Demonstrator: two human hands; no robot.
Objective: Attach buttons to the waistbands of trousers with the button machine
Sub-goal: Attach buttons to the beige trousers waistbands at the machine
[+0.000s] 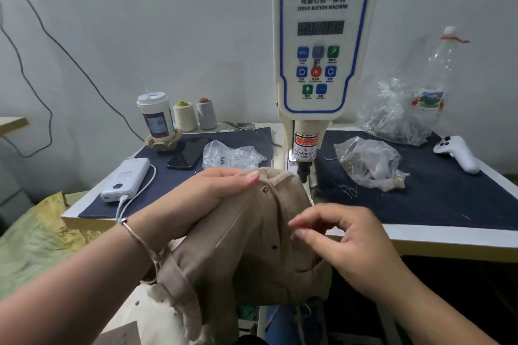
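Your table (420, 238) has dark mats on it: power bank (126, 178), phone (188, 153), cup (157, 117), thread cones (194, 115) far left, plastic bags (370, 159) and a white controller (455, 152) right.

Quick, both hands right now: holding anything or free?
Left hand: grips the beige trousers near the waistband, in front of the button machine.
Right hand: fingertips pinched at the trousers' edge; what they pinch cannot be told.
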